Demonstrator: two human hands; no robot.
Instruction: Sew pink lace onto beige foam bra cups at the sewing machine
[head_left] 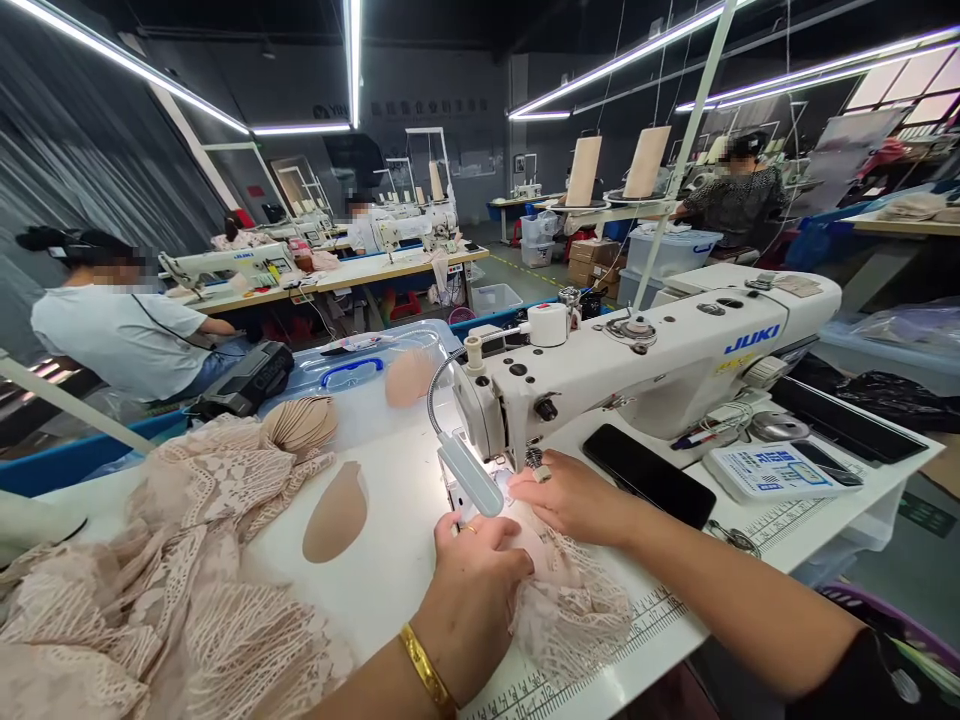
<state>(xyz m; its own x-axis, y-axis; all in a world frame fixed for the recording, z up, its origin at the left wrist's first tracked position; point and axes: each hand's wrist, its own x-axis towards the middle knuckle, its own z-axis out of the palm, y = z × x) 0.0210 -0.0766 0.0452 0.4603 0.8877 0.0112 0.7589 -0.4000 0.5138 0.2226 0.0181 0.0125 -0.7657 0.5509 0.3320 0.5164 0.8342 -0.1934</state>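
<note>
Under the lit needle area of a white JUKI sewing machine [645, 350] lies a beige lace piece [581, 605] with a smooth, padded-looking part. My left hand [480, 590], with a gold bangle at the wrist, curls its fingers over the near left side of this piece. On its far right side, close to the needle, my right hand [577, 495] grips the fabric with bent fingers. A small lamp head [471, 475] hides the needle and presser foot. Left of my hands, a loose beige bra cup [337, 512] lies flat on the white table.
A heap of beige lace [187, 560] covers the table's left, with stacked cups [301, 422] on it. Another cup [409, 377] lies near a clear plastic bin [352, 340]. A black phone [649, 473] and a white box [780, 470] sit right. Other people work at machines beyond.
</note>
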